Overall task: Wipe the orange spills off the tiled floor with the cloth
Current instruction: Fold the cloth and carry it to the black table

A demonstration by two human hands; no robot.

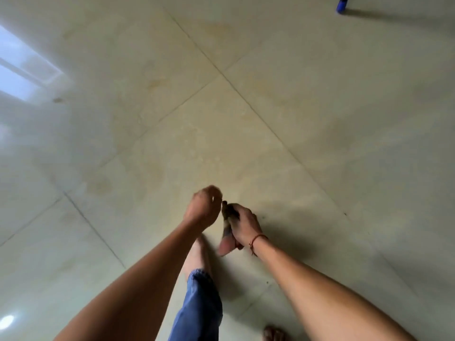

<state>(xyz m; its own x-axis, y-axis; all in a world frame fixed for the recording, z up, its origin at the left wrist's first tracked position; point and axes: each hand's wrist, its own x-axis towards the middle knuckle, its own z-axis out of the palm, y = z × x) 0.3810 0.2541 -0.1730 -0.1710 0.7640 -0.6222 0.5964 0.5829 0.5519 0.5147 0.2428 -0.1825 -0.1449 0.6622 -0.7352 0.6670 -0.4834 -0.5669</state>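
Covering the whole view, glossy cream tiled floor (283,77) with faint orange smears (155,82); blue-jeaned leg (197,308) and bare foot below; right hand (243,223) clenched around a small dark bunched cloth (227,212) above the floor; left hand (203,207) just beside, fingers loosely curled, grip holding nothing
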